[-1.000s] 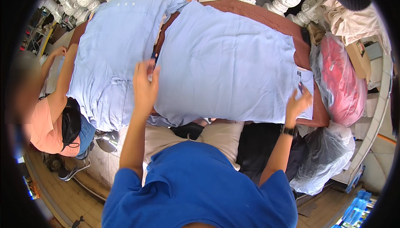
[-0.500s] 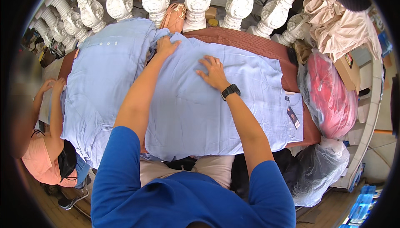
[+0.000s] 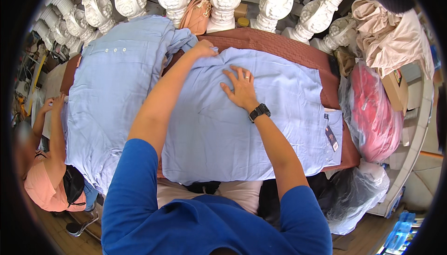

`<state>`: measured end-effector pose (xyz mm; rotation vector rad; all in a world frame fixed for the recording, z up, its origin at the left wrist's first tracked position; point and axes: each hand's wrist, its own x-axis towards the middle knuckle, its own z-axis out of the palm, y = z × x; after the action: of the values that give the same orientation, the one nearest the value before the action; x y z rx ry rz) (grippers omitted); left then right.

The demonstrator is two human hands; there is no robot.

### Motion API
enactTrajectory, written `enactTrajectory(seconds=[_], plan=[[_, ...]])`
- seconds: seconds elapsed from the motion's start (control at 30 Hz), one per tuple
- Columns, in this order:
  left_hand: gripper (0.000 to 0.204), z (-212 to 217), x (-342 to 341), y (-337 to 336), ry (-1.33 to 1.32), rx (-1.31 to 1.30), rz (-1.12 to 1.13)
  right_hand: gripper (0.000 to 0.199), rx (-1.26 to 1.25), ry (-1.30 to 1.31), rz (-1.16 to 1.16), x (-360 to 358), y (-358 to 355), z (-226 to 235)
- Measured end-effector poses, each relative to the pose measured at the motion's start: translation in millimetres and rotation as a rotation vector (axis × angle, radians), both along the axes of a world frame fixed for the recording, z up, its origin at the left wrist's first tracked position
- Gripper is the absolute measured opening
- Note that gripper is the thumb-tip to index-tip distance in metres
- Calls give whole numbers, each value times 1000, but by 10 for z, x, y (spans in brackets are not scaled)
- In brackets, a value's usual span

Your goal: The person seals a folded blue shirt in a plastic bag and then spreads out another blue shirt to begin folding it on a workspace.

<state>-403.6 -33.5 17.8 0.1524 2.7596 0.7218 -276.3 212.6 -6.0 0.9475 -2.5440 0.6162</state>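
A light blue shirt [image 3: 209,129] lies spread face down or face up, I cannot tell which, across the table before me. My left hand [image 3: 205,50] is closed on a bunched bit of cloth at its far left edge. On the shirt's upper middle, my right hand [image 3: 241,87] rests palm down, fingers spread, pressing lightly on the fabric. A dark hang tag [image 3: 332,138] sits at the shirt's right end. Left of my left arm lies a pile of light blue shirts [image 3: 116,78] with three small white buttons showing; a sleeve reaches toward my left hand.
Brown quilted cloth [image 3: 279,45] covers the table. White balusters [image 3: 225,3] line the far side, with a tan handbag [image 3: 198,16] among them. Plastic-wrapped red goods [image 3: 372,110] and a cardboard box [image 3: 395,89] stand right. Another person [image 3: 51,176] is at the left end.
My left hand has moved right, drawing the shirt's far left edge with it and baring more brown cloth. My right hand stays spread on the shirt.
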Motion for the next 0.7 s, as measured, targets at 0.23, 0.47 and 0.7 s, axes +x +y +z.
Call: enactTrajectory(seconds=[0.23,0.47,0.7], plan=[[61,55,137,111,293,-187,558,45,-9,-4,-27,-11,85,-45],[46,8,187,-195,202,-225,359,44,-2,11,-14,2,16,-5],[45,727,-217,-421,842,205,515,46,19,-6,-15,9,-3,-18]])
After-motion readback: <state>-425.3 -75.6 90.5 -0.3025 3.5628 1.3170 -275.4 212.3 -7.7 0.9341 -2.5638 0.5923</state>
